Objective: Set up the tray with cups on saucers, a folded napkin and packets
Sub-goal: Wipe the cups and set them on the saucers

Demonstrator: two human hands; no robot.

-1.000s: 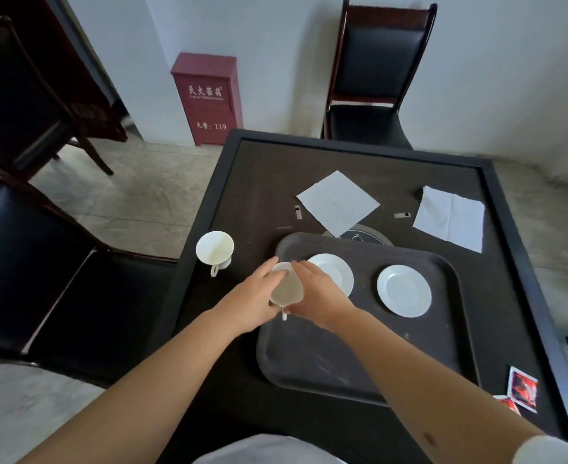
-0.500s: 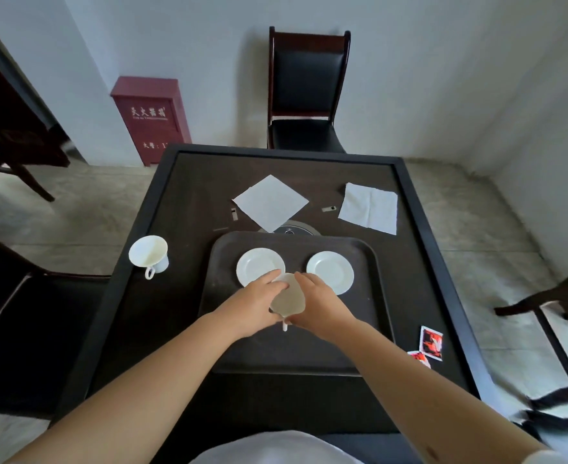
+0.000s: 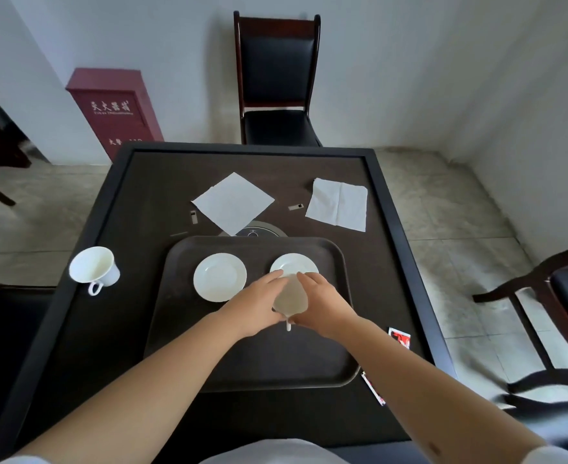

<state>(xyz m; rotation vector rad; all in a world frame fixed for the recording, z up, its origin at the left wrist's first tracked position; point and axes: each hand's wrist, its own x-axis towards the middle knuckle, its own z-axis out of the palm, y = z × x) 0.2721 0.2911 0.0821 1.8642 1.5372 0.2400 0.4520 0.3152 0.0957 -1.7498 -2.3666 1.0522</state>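
Cup (image 3: pixel 290 298) number one is held between both hands over the tray (image 3: pixel 262 370), just in front of the right-hand saucer (image 3: pixel 292 262) and overlapping its near rim in this view. The left hand (image 3: pixel 254 308) is closed around the cup's left wall and the right hand (image 3: pixel 321 308) around its right wall, with the handle pointing back toward the person. Whether the cup's base touches the tray yet cannot be told.

The step in hand looks like seating this cup on the right-hand saucer. That next move calls for carrying it a little toward the tray's far edge, centring it over the saucer's well and lowering it level before both hands let go.

Left of it on the tray the other saucer (image 3: pixel 220 277) is bare. The second cup (image 3: pixel 94 269) stands off the tray near the table's (image 3: pixel 85 329) left edge. Two white napkins lie toward the table's far edge, one set diamond-wise (image 3: pixel 233 202), one creased (image 3: pixel 338 204), neither folded for the tray. Red packets (image 3: pixel 400 337) lie by the tray's right edge, still off it.
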